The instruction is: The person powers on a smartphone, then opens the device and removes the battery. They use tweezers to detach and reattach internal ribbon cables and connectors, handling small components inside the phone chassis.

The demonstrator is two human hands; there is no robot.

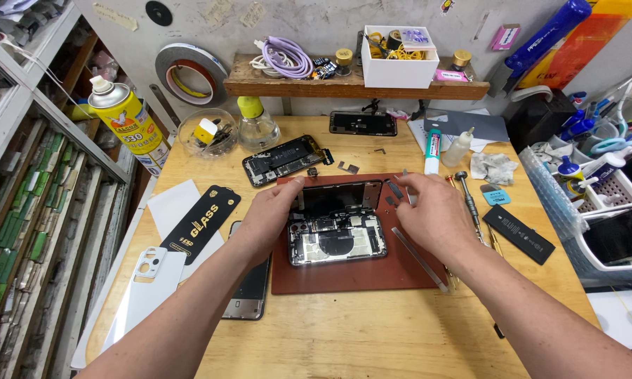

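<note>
An opened phone [337,238] lies on a red-brown work mat [351,270], its insides showing and its screen panel [340,196] folded up toward the far side. My left hand [270,217] rests on the phone's left edge, thumb and fingers touching the top left corner of the screen panel. My right hand [431,214] hovers at the phone's right side, fingertips over small metal pieces [393,191] on the mat. Whether the fingers pinch a piece is hidden.
A second opened phone [284,160], a screwdriver [468,196], metal tweezers [417,256], a battery [518,234], a black protector packet [203,221], a white back cover [147,281], a spray can [128,119] and a glue tube [434,151] surround the mat. A shelf [351,85] runs behind.
</note>
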